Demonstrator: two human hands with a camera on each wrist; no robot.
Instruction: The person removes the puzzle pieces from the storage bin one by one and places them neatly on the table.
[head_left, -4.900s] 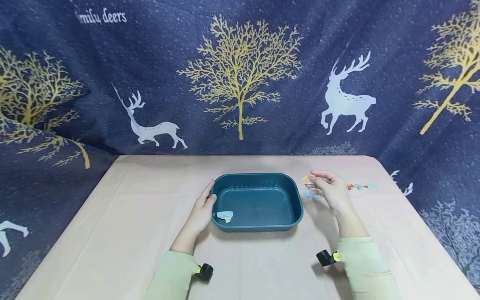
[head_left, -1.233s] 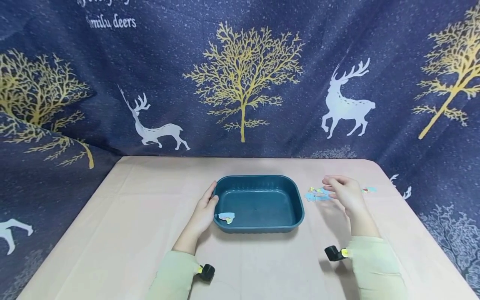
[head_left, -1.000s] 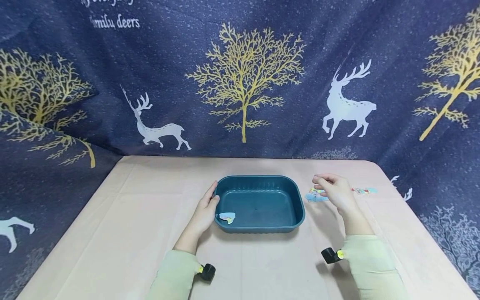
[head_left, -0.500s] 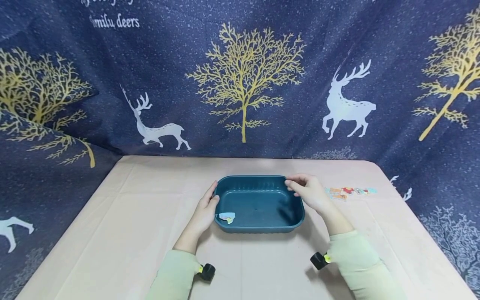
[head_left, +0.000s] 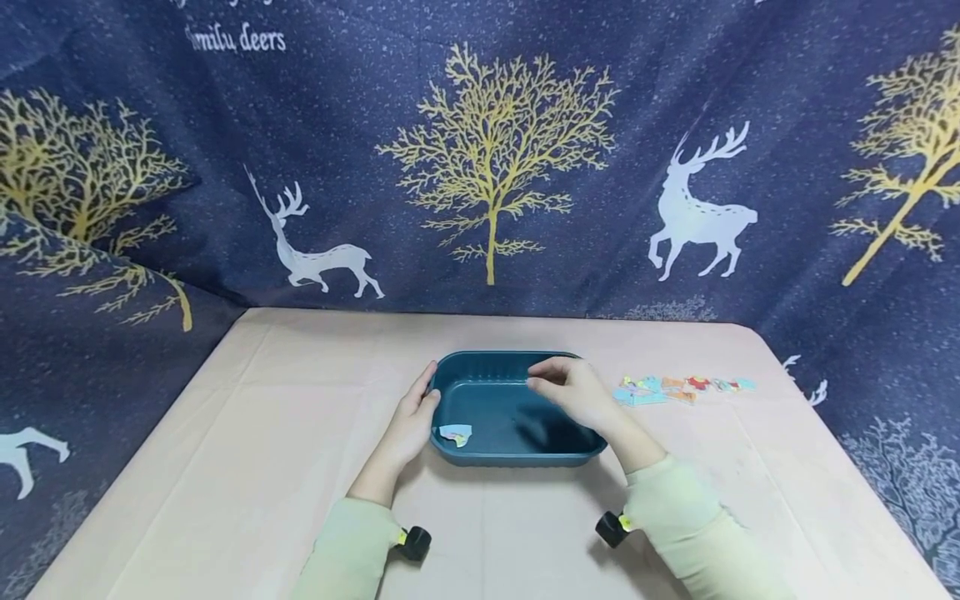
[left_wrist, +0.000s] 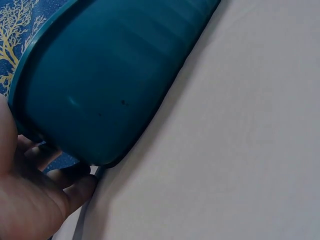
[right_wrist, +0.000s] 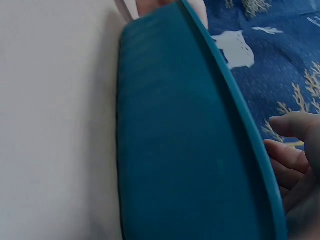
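Observation:
A dark teal plastic tray (head_left: pixel 517 458) with rounded corners stands on the table. My left hand (head_left: pixel 405 421) holds its left end, thumb at the rim and fingers round the outer wall. In the left wrist view, the left hand's fingers (left_wrist: pixel 82 192) touch the tray's end. One small flat piece (head_left: pixel 455 434), light blue with a coloured print, lies in the tray's near left corner. Above the right half of the tray hovers my right hand (head_left: pixel 573 392). Its thumb and index fingertip are apart, with nothing seen between them; the right wrist view shows the same gap at the thumb (right_wrist: pixel 290 125).
To the right of the tray, several flat printed pieces (head_left: pixel 641 397) in light blue, orange and red lie in a row on the pale tablecloth (head_left: pixel 315 433). A dark blue cloth (head_left: pixel 480 308) with deer and trees hangs behind the table.
My right hand, which held an orange piece beside the tray earlier, has moved left from the row to over the tray, uncovering the pieces on the table. My left hand stays on the tray.

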